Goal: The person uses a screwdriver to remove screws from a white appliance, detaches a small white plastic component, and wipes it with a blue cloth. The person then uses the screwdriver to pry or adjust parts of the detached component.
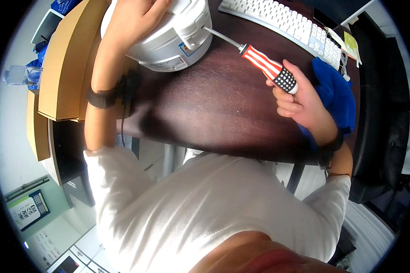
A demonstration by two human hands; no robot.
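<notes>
A white rice cooker (168, 48) stands at the far left of the dark wooden table, with a protruding hinge or latch part on its side. My left hand (134, 18) rests on its lid, thumb stretched out; the other fingers are partly cut off by the upper edge. Held in my right hand (300, 98) is a screwdriver (264, 61) with a red-and-white striped handle and a black, white-spotted end. Its metal shaft points left, and the tip meets the cooker's side beside the protruding part. Whether it sits in a screw, I cannot tell.
A white keyboard (282, 22) lies along the far side of the table (205, 104). Next to my right forearm is a crumpled blue cloth (339, 95). Cardboard boxes (66, 63) stand at the left, with a clear plastic bottle (25, 75) beyond. A black chair (378, 123) is at the right.
</notes>
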